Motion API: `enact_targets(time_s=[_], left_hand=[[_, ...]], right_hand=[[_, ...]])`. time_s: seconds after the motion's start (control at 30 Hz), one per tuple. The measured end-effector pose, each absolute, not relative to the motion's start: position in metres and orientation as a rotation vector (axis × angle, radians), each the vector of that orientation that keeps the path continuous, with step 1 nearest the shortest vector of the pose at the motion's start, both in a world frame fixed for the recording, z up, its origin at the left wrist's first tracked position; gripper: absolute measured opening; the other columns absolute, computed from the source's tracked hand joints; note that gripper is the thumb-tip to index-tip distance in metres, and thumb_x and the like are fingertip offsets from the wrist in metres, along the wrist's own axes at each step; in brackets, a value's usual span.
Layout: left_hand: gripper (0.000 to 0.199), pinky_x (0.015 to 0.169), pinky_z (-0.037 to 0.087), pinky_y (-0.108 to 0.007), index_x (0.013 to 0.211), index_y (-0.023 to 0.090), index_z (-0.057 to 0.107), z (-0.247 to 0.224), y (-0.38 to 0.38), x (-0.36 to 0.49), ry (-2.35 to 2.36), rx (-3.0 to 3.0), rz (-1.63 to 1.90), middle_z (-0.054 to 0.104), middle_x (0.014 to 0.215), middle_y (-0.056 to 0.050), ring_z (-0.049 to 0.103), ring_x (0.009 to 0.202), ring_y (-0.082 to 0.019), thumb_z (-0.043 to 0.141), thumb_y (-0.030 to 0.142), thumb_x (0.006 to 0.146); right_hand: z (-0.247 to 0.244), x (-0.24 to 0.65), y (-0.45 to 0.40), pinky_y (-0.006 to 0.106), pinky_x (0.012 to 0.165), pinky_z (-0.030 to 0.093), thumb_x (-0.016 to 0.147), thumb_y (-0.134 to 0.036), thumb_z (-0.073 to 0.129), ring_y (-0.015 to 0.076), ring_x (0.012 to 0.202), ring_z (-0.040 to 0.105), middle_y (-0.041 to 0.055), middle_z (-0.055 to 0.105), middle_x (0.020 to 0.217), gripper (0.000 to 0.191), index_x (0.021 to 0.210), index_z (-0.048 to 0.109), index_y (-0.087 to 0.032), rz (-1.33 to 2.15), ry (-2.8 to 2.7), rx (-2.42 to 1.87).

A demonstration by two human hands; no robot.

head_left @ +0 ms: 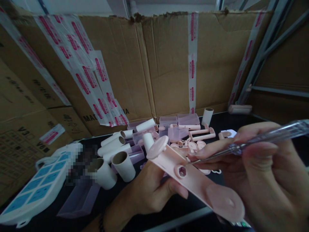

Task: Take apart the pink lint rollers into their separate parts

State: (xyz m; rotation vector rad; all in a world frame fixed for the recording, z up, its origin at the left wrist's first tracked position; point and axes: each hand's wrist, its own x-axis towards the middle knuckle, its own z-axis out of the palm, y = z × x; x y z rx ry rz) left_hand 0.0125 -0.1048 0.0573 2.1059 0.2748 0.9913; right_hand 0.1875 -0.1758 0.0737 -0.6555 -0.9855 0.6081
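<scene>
My left hand (154,190) is closed round a pink plastic bracket (196,190), a long bar with a rounded disc at each end, held tilted in front of me. Near the bar's middle is a hexagonal recess, with what looks like a metal piece inside. A screwdriver (256,141) with a clear handle is gripped in my right hand (267,170). Its thin shaft points left, the tip beside the recess; whether it touches the bracket I cannot tell. Part of the left fingers is hidden behind the bracket.
White cardboard tubes (123,166) and translucent purple trays (82,196) crowd the left and middle of the black table. Pink plastic parts (202,133) lie behind my hands. A white case with blue panels (36,187) sits at left. Cardboard (169,71) walls off the back.
</scene>
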Motion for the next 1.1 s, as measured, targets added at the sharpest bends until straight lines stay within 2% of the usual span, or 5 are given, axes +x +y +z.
enact_targets(time_s=[0.37, 0.57, 0.73, 0.87, 1.1], left_hand=[[0.017, 0.093, 0.055, -0.034, 0.091, 0.020, 0.066, 0.055, -0.109, 0.011, 0.286, 2.084, 1.112, 0.072, 0.101, -0.006, 0.069, 0.099, -0.021, 0.071, 0.035, 0.094], [0.018, 0.086, 0.055, -0.034, 0.079, 0.019, 0.066, 0.061, -0.113, 0.011, 0.359, 2.141, 1.065, 0.073, 0.090, -0.005, 0.069, 0.088, -0.021, 0.072, 0.031, 0.091], [0.035, 0.080, 0.054, -0.031, 0.063, 0.019, 0.060, 0.064, -0.112, 0.014, 0.326, 2.154, 1.024, 0.071, 0.082, -0.004, 0.068, 0.083, -0.019, 0.071, 0.033, 0.093], [0.039, 0.075, 0.052, -0.028, 0.066, 0.018, 0.061, 0.063, -0.113, 0.019, 0.280, 2.081, 1.041, 0.068, 0.076, -0.003, 0.066, 0.078, -0.017, 0.070, 0.043, 0.094], [0.032, 0.071, 0.050, -0.026, 0.085, 0.018, 0.064, 0.058, -0.109, 0.019, 0.252, 2.065, 1.062, 0.068, 0.081, -0.002, 0.064, 0.077, -0.016, 0.072, 0.048, 0.093]], right_hand=[[0.071, 0.204, -0.163, 0.029, 0.057, 0.067, 0.101, -0.047, 0.060, 0.0208, 0.073, 0.079, 0.0031, 0.077, 0.085, 0.017, 0.102, 0.058, -0.030, 0.806, -1.121, -0.622], [0.075, 0.214, -0.162, 0.030, 0.058, 0.067, 0.105, -0.043, 0.053, 0.0221, 0.074, 0.080, 0.0039, 0.077, 0.086, 0.013, 0.105, 0.055, -0.030, 0.916, -1.262, -0.533], [0.077, 0.221, -0.156, 0.033, 0.062, 0.068, 0.106, -0.041, 0.049, 0.0218, 0.075, 0.080, 0.0035, 0.078, 0.087, 0.012, 0.107, 0.054, -0.030, 0.993, -1.334, -0.492], [0.075, 0.222, -0.151, 0.027, 0.057, 0.065, 0.107, -0.042, 0.047, 0.0194, 0.072, 0.079, 0.0012, 0.077, 0.087, 0.012, 0.106, 0.053, -0.031, 1.071, -1.351, -0.448], [0.071, 0.225, -0.145, 0.030, 0.070, 0.065, 0.107, -0.042, 0.050, 0.0199, 0.083, 0.079, 0.0018, 0.077, 0.084, 0.014, 0.106, 0.055, -0.029, 1.015, -1.344, -0.461]])
